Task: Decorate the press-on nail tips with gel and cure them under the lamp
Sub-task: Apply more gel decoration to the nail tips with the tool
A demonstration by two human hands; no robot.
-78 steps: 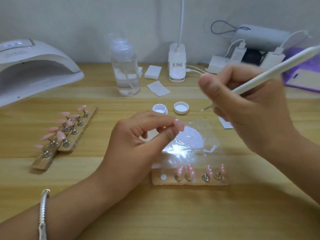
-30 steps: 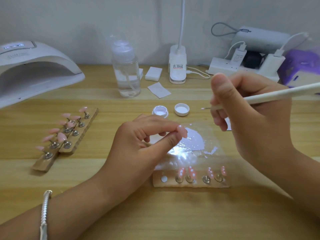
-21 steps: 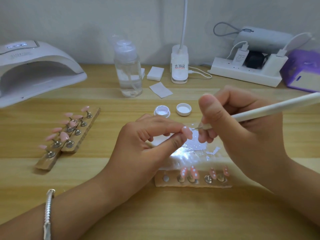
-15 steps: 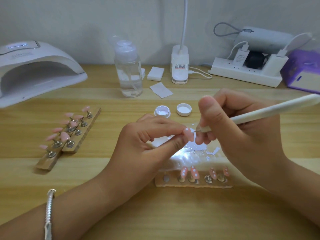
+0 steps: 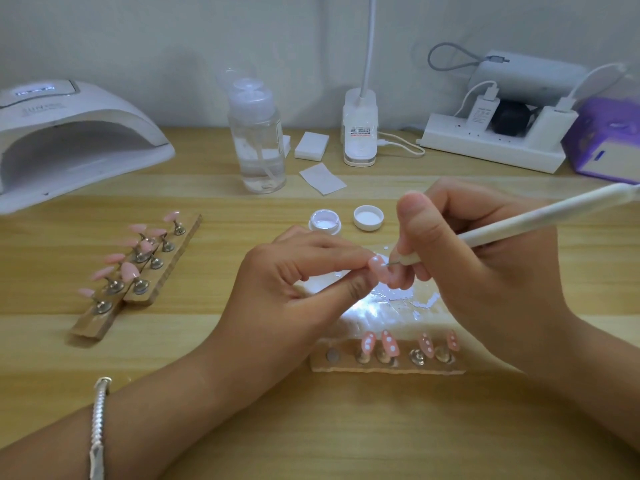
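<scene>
My left hand (image 5: pixel 294 292) pinches a pink nail tip (image 5: pixel 377 266) between thumb and forefinger over the middle of the table. My right hand (image 5: pixel 485 271) holds a white dotting pen (image 5: pixel 540 218) like a pencil, its fine metal point touching the tip. Below them a wooden holder (image 5: pixel 388 365) carries several pink tips with white dots. A shiny palette sheet (image 5: pixel 391 306) with white gel lies behind it. An open gel pot (image 5: pixel 324 220) and its lid (image 5: pixel 369 217) stand further back. The white curing lamp (image 5: pixel 69 140) sits at far left.
Two wooden holders (image 5: pixel 138 271) with plain pink tips lie at left. A clear pump bottle (image 5: pixel 258 140), white wipes (image 5: pixel 311 145), a desk lamp base (image 5: pixel 360 133), a power strip (image 5: pixel 491 147) with chargers and a purple box (image 5: pixel 609 140) line the back edge.
My right hand came down and left from above the gel pot, bringing the pen's point onto the nail tip. My left hand stayed almost still with the tip.
</scene>
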